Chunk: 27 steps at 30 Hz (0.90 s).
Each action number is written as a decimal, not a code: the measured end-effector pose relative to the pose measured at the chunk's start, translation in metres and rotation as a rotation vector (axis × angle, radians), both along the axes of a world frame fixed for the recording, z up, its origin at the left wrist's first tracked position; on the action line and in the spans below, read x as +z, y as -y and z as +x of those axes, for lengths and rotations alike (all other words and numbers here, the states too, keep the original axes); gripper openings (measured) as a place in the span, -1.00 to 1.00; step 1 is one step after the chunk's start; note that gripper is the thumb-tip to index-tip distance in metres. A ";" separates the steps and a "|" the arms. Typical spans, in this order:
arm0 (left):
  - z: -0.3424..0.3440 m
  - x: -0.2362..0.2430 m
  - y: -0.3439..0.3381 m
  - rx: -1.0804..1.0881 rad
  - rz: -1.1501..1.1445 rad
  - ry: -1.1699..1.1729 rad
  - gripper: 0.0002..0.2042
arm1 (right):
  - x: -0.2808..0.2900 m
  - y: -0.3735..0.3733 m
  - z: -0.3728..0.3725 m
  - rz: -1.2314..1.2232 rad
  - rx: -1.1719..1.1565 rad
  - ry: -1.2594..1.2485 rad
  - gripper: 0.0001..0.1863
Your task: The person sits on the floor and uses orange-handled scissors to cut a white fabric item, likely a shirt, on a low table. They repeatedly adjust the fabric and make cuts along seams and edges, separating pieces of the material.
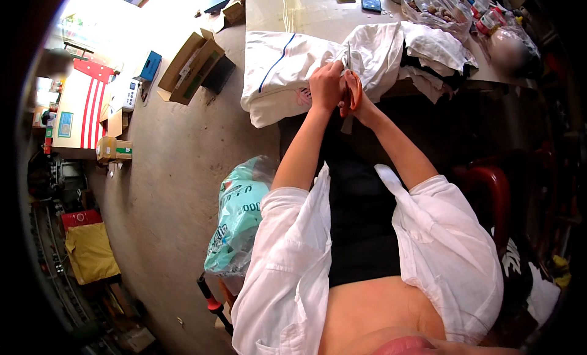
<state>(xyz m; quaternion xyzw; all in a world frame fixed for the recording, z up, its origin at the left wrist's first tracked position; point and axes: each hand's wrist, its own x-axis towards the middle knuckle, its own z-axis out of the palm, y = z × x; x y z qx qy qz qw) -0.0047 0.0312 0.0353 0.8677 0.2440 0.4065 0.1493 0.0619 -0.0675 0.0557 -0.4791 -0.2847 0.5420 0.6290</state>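
Observation:
At the table's near edge, my right hand is closed round a pair of scissors with orange-brown handles. The blades point away from me over white cloth. Close beside it, my left hand is closed on a white garment, its fingertips near the blades. A dark blue line runs across this garment, and part of a pink print shows next to my left wrist. The garment hangs over the table edge. Whether the blades are apart, and exactly which bit of cloth lies between them, is too small to tell.
On the table, more white and black cloth lies to the right, with a dark phone and plastic bags behind. A teal plastic bag stands left of me. Cardboard boxes sit on the floor; a dark red chair is at right.

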 end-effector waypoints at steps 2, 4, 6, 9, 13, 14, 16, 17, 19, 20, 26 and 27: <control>-0.002 0.003 0.003 -0.007 -0.063 -0.007 -0.86 | -0.004 -0.002 0.003 0.019 0.023 -0.029 -0.51; -0.006 0.000 0.001 -0.020 -0.106 -0.018 -0.86 | -0.005 -0.003 0.002 0.023 0.012 -0.050 -0.50; -0.007 0.000 0.000 -0.025 -0.162 -0.047 -0.86 | -0.006 -0.005 -0.002 0.014 -0.042 -0.064 -0.49; -0.006 0.005 -0.003 -0.047 -0.185 -0.106 -0.86 | -0.014 -0.009 -0.001 0.015 -0.020 -0.120 -0.47; -0.002 0.011 -0.017 -0.141 -0.040 -0.102 -0.86 | -0.018 -0.005 0.006 -0.159 -0.121 0.148 -0.39; 0.000 0.011 -0.020 -0.167 -0.013 -0.089 -0.87 | -0.026 -0.004 0.005 -0.202 -0.140 0.183 -0.36; 0.003 0.014 -0.028 -0.216 0.004 -0.103 -0.83 | -0.027 -0.003 0.001 -0.222 -0.186 0.215 -0.33; 0.008 0.015 -0.032 -0.234 -0.011 -0.073 -0.80 | -0.025 -0.001 -0.004 -0.206 -0.217 0.213 -0.32; 0.014 0.006 -0.047 -0.252 -0.116 -0.021 -0.70 | -0.021 0.004 -0.014 -0.152 -0.234 0.230 -0.33; 0.019 -0.002 -0.058 -0.206 -0.246 0.049 -0.72 | -0.022 0.004 -0.016 -0.108 -0.231 0.247 -0.34; 0.039 -0.008 -0.100 -0.280 -0.249 -0.381 -0.73 | -0.072 -0.011 0.003 -0.078 -0.192 0.343 -0.40; 0.035 -0.009 -0.106 -0.277 -0.280 -0.410 -0.74 | -0.050 -0.004 -0.001 -0.080 -0.185 0.359 -0.41</control>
